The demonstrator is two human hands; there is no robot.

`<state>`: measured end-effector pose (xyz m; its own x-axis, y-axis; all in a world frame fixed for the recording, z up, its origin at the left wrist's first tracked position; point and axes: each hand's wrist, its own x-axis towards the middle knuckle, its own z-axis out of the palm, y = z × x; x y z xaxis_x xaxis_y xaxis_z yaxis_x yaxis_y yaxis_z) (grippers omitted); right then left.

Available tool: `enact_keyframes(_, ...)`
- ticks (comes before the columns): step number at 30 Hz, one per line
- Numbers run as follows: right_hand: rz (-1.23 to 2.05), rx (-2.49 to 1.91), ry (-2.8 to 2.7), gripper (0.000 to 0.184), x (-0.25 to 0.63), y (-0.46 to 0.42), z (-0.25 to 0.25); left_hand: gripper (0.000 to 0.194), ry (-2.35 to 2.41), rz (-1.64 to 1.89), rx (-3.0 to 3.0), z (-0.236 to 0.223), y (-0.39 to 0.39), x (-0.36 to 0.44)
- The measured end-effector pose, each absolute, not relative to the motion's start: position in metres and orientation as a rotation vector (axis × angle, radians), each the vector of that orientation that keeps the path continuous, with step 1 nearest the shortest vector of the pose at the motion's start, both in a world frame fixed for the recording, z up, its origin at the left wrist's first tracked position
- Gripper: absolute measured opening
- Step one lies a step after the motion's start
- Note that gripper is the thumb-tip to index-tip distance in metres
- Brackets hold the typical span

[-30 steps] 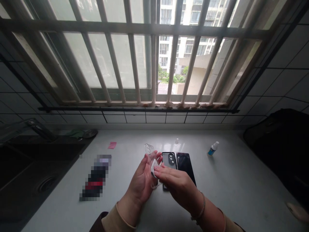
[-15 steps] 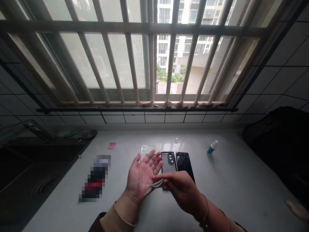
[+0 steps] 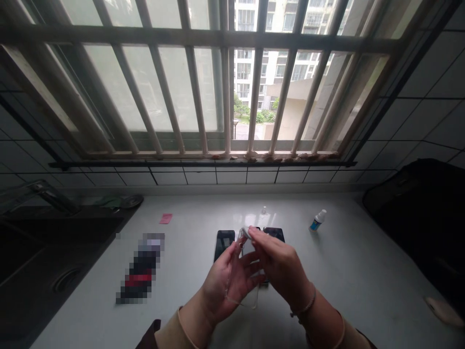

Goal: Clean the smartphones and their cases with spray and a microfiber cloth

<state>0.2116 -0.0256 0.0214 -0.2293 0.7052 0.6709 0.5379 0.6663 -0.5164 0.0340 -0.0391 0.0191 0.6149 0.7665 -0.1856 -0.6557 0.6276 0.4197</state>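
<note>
My right fingertips (image 3: 255, 234) pinch a white cloth (image 3: 246, 231) on the far end of the clear phone case (image 3: 241, 248), its long axis running away from me, while the curled fingers of my left hand (image 3: 228, 286) cradle it from the nearer side.

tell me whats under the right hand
A dark phone lies on the white counter beneath the right hand, its top end showing; the hand covers the rest, so its lower part cannot be seen.

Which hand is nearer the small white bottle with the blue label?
Right. The right hand is front-left of the bottle, apart from it; the left hand is farther left, past the right hand.
</note>
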Motion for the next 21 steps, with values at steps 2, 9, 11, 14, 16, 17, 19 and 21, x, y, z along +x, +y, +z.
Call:
enact_keyframes(2, 0.186, -0.86, -2.063, 0.045, 0.204, -0.028, 0.018, 0.055, 0.342, 0.856, 0.281, 0.019, -0.038, 0.034)
enact_keyframes(9, 0.274, -0.612, -2.309, 0.042, 0.19, -0.038, 0.019, 0.066, 0.582, 0.972, 0.136, 0.022, -0.029, 0.024)
enact_keyframes(11, 0.326, -0.551, -2.315, 0.039, 0.187, -0.041, 0.023, 0.069, 0.622, 0.989, 0.111, 0.021, -0.025, 0.021)
enact_keyframes(14, 0.423, -0.505, -2.342, 0.034, 0.183, -0.048, 0.029, 0.065, 0.599, 0.984, 0.072, 0.021, -0.02, 0.018)
enact_keyframes(16, 0.492, -0.498, -2.363, 0.033, 0.183, -0.053, 0.034, 0.063, 0.59, 0.956, 0.043, 0.022, -0.018, 0.015)
enact_keyframes(17, 0.546, -0.498, -2.362, 0.032, 0.184, -0.055, 0.036, 0.063, 0.591, 0.943, 0.035, 0.023, -0.017, 0.014)
enact_keyframes(19, 0.695, -0.498, -2.316, 0.032, 0.189, -0.057, 0.041, 0.065, 0.589, 0.936, 0.043, 0.025, -0.016, 0.012)
enact_keyframes(21, 0.867, -0.545, -2.183, 0.029, 0.195, -0.055, 0.044, 0.064, 0.576, 0.949, 0.071, 0.026, -0.016, 0.01)
